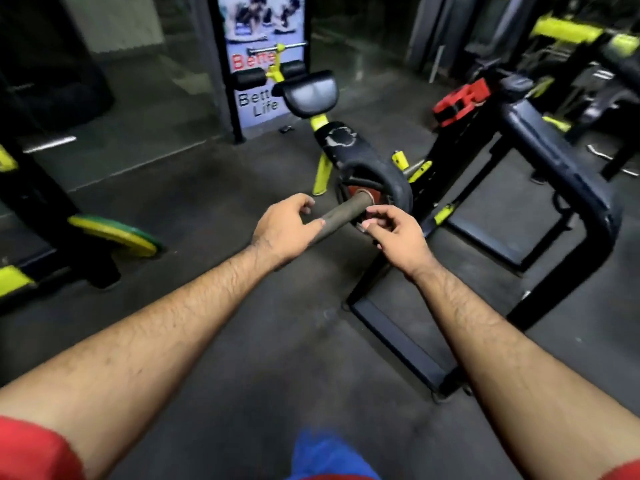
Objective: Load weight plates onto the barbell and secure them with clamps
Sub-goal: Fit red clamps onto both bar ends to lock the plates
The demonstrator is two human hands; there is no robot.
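Observation:
A barbell sleeve (346, 211) points toward me at the centre of the head view. A black weight plate (398, 185) with a red hub sits on its far part. My left hand (282, 232) is at the near end of the sleeve. Its thumb lies on the sleeve, and its fingers curl loosely to the left without touching it. My right hand (394, 233) is just right of the sleeve, close in front of the plate, with fingertips bunched together. Whether it pinches anything is not visible. No clamp is plainly in view.
A black rack frame (568, 188) stands to the right, its base bars on the floor. Red plates (460, 100) hang on it further back. A yellow and black bench (311, 95) is behind the barbell. A green and yellow plate (114, 233) lies at the left.

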